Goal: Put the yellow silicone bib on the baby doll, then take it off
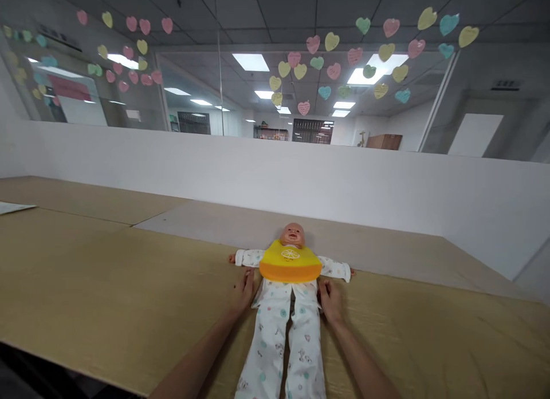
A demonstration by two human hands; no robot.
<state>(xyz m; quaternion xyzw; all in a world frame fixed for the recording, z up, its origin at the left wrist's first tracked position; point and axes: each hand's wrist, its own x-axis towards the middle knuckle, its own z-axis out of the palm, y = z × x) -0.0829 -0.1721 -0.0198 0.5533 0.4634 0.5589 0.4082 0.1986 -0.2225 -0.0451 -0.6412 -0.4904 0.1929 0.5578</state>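
A baby doll (293,234) lies face up on the table with its arms spread to both sides. Its white printed top (275,291) and trousers (268,342) show small coloured patterns. Over its chest is a yellow bib (289,256) with an orange lower pocket and a white citrus slice print. Beside the doll's waist on the left, my left hand (244,291) rests on the table, fingers loosely extended and nothing seen in them. My right hand (332,303) lies on the other side against the top's edge, its fingers curled in. No held object shows there.
The brown-covered table (129,296) meets a greyish strip (369,238) behind the doll. A low white wall (258,170) with glass above, carrying heart-shaped notes (313,44), stands at the back. Part of a white sheet (15,207) lies at far left.
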